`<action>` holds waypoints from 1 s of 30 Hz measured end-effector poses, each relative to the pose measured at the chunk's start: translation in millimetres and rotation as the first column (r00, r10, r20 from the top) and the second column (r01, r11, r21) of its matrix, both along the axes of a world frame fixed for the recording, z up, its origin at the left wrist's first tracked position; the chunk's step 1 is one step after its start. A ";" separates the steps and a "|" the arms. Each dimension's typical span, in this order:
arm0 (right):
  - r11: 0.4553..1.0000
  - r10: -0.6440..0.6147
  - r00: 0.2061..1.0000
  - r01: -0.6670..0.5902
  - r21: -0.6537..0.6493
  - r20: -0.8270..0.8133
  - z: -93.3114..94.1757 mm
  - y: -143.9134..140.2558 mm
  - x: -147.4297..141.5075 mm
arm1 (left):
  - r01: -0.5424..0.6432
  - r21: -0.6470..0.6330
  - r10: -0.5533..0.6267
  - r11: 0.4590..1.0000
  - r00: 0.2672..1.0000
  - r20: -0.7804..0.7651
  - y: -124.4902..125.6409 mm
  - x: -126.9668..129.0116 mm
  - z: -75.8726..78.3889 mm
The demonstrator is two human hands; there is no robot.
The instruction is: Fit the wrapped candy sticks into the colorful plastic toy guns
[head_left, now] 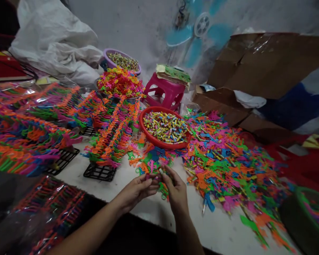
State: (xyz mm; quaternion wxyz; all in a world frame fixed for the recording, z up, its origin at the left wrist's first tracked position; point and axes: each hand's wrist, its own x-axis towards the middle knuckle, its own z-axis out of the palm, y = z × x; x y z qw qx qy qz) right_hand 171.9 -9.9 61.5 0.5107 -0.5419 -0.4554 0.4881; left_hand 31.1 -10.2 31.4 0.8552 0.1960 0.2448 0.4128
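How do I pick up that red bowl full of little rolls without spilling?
Grip the red bowl by its rim at two opposite sides, one hand each, and lift it level. The near and left edges look easiest to reach; plastic pieces crowd its right side. It is wide, shallow and heaped full.

Two bare forearms, sleeveless to the frame edge; left hand (138, 189) and right hand (177, 189) ungloved, ringless.

You won't find a word, number or brand legible anywhere here. The green printed cards (173, 73) on the pink stool (164, 93) carry some kind of print, but it is too blurred and small to read. The wrappers of the small rolls in the red bowl (148, 136) show only colours, and the cardboard boxes (268, 63) show no readable marks.
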 end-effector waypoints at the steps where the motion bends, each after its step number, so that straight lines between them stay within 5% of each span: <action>1: 0.998 -0.032 0.995 0.026 0.059 0.091 -4.6 -4.4 -6.1 | -0.050 -0.038 0.052 0.998 0.998 0.046 -0.5 3.2 -0.1; 6: 0.972 -0.066 0.926 -0.025 0.233 0.372 -27.5 -19.2 -30.6 | -0.162 -0.145 0.182 0.976 0.974 0.134 -2.4 11.3 2.7; 11: 0.980 0.017 0.937 -0.085 0.180 0.350 -18.2 -8.3 -8.1 | -0.048 -0.229 0.054 0.972 0.998 0.021 -4.5 -2.6 -2.8; 13: 0.932 0.192 0.886 -0.300 0.204 0.422 -5.4 -5.3 2.8 | 0.085 -0.228 -0.082 0.970 0.996 0.024 -7.8 -8.7 -5.3; 16: 0.773 0.463 0.725 -0.612 0.168 0.510 11.6 -8.1 10.5 | 0.286 -0.149 -0.286 0.947 0.958 0.027 -13.8 -14.0 -8.4; 19: 0.723 0.555 0.653 -0.685 0.088 0.515 14.5 -8.3 15.6 | 0.294 -0.121 -0.306 0.948 0.947 -0.100 -16.4 -15.2 -11.9; 24: 0.915 0.206 0.759 -0.373 0.154 0.618 -20.7 26.6 32.5 | 0.225 -0.048 -0.230 0.973 0.928 -0.293 -13.0 -15.8 -16.1; 30: 0.880 0.096 0.380 -0.464 0.099 0.920 -66.8 70.1 36.8 | 0.220 0.009 -0.209 0.976 0.940 -0.270 -11.6 -17.3 -9.9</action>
